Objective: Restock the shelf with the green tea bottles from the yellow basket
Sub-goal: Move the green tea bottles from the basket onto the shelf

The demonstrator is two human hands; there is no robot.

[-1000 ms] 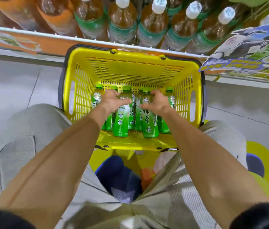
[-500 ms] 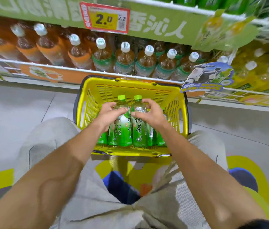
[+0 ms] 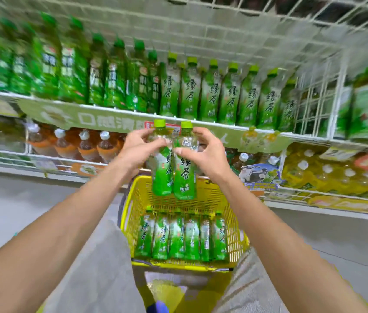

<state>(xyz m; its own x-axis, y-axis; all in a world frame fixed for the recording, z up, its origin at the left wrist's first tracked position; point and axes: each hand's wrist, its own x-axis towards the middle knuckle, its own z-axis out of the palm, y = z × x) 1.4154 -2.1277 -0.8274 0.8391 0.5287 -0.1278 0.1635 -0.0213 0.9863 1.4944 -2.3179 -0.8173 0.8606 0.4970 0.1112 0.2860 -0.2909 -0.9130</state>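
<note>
Two green tea bottles are held upright side by side above the yellow basket (image 3: 235, 213). My left hand (image 3: 138, 150) grips the left bottle (image 3: 161, 177) near its shoulder. My right hand (image 3: 203, 152) grips the right bottle (image 3: 184, 179) the same way. Both bottles hang in front of the shelf's green front strip. Several more green tea bottles (image 3: 180, 238) stand in a row along the basket's near side. On the upper shelf (image 3: 120, 110), a row of matching green tea bottles (image 3: 228, 96) stands; a gap shows at its right end (image 3: 309, 109).
Darker green bottles (image 3: 65, 71) fill the upper shelf's left part. The lower shelf holds brown tea bottles with white caps (image 3: 83, 145) and yellow drinks (image 3: 327, 172) at the right. A white wire rack (image 3: 223, 23) hangs overhead. Grey floor lies to both sides of the basket.
Both hands lifted two bottles out of the basket, from among the row up to the shelf's front strip. My view tilted upward, bringing the upper shelf into sight.
</note>
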